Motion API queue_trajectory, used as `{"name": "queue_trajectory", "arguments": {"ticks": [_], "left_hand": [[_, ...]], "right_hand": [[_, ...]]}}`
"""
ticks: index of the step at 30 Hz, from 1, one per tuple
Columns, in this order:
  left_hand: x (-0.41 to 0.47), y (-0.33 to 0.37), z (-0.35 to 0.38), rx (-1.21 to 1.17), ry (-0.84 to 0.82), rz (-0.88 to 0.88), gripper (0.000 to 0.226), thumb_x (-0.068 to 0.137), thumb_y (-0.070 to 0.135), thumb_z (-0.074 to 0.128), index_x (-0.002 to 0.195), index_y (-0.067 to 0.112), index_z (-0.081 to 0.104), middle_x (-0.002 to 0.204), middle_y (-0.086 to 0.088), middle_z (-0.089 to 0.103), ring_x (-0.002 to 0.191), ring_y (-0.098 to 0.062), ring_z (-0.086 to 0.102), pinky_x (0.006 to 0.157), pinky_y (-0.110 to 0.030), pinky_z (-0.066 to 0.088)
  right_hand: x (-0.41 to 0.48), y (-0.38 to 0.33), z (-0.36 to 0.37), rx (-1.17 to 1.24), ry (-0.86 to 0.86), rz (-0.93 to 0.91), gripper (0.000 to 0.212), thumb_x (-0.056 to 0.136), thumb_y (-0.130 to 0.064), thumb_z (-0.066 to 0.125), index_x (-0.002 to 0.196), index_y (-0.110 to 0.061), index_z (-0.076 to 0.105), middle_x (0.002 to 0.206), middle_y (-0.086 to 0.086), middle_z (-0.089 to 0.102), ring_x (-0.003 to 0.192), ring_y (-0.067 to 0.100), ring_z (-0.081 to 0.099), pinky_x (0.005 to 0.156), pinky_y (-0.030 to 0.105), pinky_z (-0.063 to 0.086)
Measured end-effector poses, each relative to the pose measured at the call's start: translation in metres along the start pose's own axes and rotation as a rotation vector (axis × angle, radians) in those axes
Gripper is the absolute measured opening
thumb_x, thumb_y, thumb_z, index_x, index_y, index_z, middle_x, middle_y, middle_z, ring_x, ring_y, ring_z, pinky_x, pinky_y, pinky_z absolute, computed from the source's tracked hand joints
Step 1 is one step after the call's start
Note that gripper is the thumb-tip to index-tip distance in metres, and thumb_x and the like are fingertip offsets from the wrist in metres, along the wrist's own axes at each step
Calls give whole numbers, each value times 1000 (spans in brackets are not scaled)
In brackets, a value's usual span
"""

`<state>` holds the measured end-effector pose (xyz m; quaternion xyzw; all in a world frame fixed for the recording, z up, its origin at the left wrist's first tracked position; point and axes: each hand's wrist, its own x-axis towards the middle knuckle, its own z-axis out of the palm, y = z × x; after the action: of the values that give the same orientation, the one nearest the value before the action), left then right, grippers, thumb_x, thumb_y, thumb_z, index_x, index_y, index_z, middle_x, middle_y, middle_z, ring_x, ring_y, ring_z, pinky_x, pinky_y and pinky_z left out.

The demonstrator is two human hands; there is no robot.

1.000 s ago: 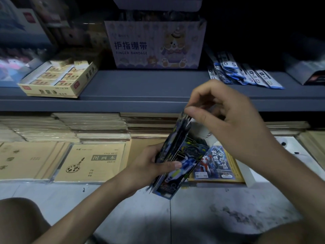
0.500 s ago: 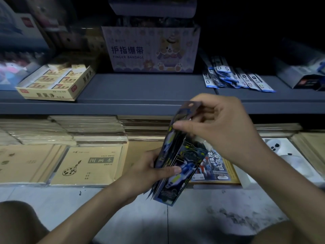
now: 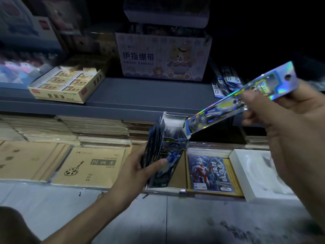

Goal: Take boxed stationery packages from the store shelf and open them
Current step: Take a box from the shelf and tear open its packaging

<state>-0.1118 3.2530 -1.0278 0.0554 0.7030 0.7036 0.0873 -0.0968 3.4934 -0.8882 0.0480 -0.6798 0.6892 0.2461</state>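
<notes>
While in right grip (image 3: 284, 124), flap (image 3: 215, 111) aloft.

The stationery box (image 3: 171, 152) is showing dark blue and black print, while its hang-tab flap (image 3: 246, 101) is shimmering holographic silver with rainbow glints and blue-yellow graphics. The finger bandage carton (image 3: 163, 57) is displaying pale lilac with a cartoon bear, the eraser box (image 3: 58, 95) is showing yellow with red marks, and the drawing book (image 3: 89, 166) is showing kraft brown with a black palette motif.
</notes>
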Motion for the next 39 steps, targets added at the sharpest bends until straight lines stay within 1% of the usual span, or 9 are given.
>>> {"name": "queue_trajectory", "arguments": {"ticks": [6, 8, 15, 19, 22, 27, 31, 36, 39], "left_hand": [[-1, -4, -3, 10, 36, 95, 35, 91, -2, 69, 121, 16, 68, 109, 5, 79, 102, -11, 74, 77, -19, 59], [1, -6, -4, 45, 57, 143, 41, 91, -3, 69, 126, 17, 68, 113, 4, 78, 107, -12, 73, 86, -23, 59], [5, -8, -5, 148, 103, 247, 48, 89, 14, 74, 135, 24, 65, 123, 5, 73, 118, -17, 67, 100, -38, 54], [3, -6, -3, 227, 104, 302, 44, 87, 29, 71, 131, 28, 65, 116, 9, 73, 112, -16, 67, 88, -23, 53], [2, -7, -2, 324, 137, 341, 47, 87, 27, 72, 134, 23, 64, 115, 11, 71, 110, -10, 66, 85, -11, 47], [0, -9, 3, 326, 139, 364, 53, 89, 8, 76, 138, 22, 62, 123, 11, 69, 116, -10, 65, 89, -12, 48], [-1, -4, 12, 315, 131, 382, 52, 90, 11, 76, 138, 26, 61, 124, 12, 67, 118, -7, 63, 90, -11, 48], [1, -6, 15, 288, 156, 365, 53, 90, 8, 77, 137, 27, 61, 122, 10, 68, 116, -9, 65, 92, -19, 52], [1, -7, 16, 300, 185, 377, 54, 90, 1, 75, 138, 23, 62, 122, 8, 68, 115, -3, 65, 91, -15, 49]], "right_hand": [[-7, 4, -1, 10, 17, 43, 11, 74, -24, 80, 82, -19, 73, 77, 2, 73, 61, 18, 62, 59, 23, 54], [-9, 5, 1, 10, 23, 60, 11, 75, -22, 80, 83, -17, 74, 78, 5, 74, 62, 19, 63, 60, 23, 54], [-14, 6, 8, -34, 6, 36, 10, 79, -15, 79, 86, -16, 72, 76, 2, 73, 61, 17, 64, 60, 25, 56], [-18, 12, 11, -94, 6, 43, 12, 83, -3, 80, 85, -11, 71, 72, 6, 73, 60, 19, 66, 58, 25, 56], [-23, 18, 18, -126, 11, 86, 14, 80, -1, 82, 86, -4, 70, 67, 10, 72, 53, 17, 65, 52, 23, 53], [-39, 38, 34, -303, 66, 106, 22, 78, -16, 87, 75, -10, 67, 48, 10, 59, 42, 11, 46, 43, 28, 38], [-49, 49, 44, -544, 41, -17, 34, 81, -30, 87, 68, -16, 58, 42, -1, 41, 45, 8, 25, 48, 26, 24], [-53, 49, 47, -524, -23, -7, 30, 90, -33, 74, 73, -10, 66, 48, -4, 51, 47, 8, 31, 48, 28, 29], [-53, 45, 47, -569, -61, -29, 32, 93, -29, 69, 65, -20, 59, 50, -4, 43, 48, 7, 29, 48, 30, 28]]}}
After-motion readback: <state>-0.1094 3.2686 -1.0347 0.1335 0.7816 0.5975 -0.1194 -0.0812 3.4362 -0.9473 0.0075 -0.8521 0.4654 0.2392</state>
